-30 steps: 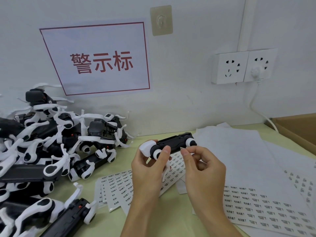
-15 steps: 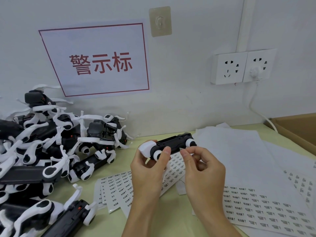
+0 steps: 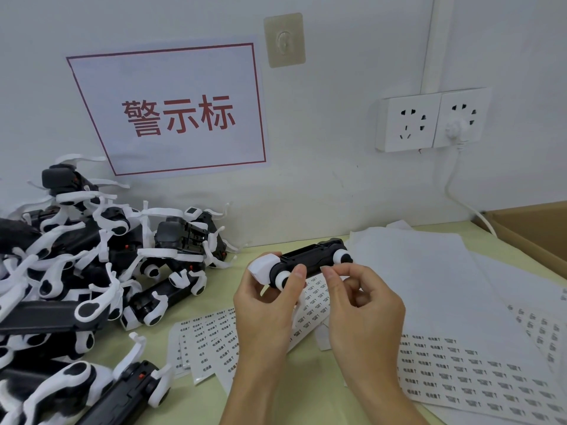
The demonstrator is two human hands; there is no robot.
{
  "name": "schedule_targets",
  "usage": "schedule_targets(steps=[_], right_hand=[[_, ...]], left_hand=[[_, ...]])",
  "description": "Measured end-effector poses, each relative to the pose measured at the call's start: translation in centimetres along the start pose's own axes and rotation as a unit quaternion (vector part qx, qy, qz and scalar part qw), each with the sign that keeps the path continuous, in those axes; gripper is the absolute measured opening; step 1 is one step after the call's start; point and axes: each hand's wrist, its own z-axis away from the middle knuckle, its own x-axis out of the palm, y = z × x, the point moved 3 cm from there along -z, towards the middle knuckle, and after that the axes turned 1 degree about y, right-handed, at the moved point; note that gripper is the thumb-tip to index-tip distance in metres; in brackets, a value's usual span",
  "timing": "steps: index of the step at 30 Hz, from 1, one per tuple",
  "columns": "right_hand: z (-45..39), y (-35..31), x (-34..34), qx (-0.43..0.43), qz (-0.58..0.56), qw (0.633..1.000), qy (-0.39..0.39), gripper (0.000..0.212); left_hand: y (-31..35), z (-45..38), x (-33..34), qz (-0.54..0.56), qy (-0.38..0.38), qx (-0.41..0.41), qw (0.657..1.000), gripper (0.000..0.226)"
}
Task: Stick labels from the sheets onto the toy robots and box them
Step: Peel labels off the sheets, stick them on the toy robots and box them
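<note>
The grip of the left hand [image 3: 264,305] is closed around the white end of a black-and-white toy robot [image 3: 302,265], thumb and fingers curled on it and holding it level above the tabletop [image 3: 147,342]; the right hand [image 3: 365,305] has its fingers curled with thumb and forefinger pinched together right at the toy's near side — whether a label sits between them is too small to tell. Under the hands lie the label sheets [image 3: 460,372], some partly overlapping. Farther left is the heap of unlabelled toy robots [image 3: 92,271], and at the far right edge the cardboard box [image 3: 534,228] waits. The likely trouble, as I judge it: a small sticker pressed on while the toy is held only at one end could go down crooked or creased if the body turns — or it could cling to the fingertip instead.
</note>
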Motion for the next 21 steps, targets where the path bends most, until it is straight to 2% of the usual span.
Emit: schedule_targets(steps=[21], right_hand=[[0.56,0.12,0.12,-0.026,0.038,0.998,0.054,0.021]], left_hand=[[0.08,0.3,0.52,0.011,-0.001,-0.001,1.0,0.047]])
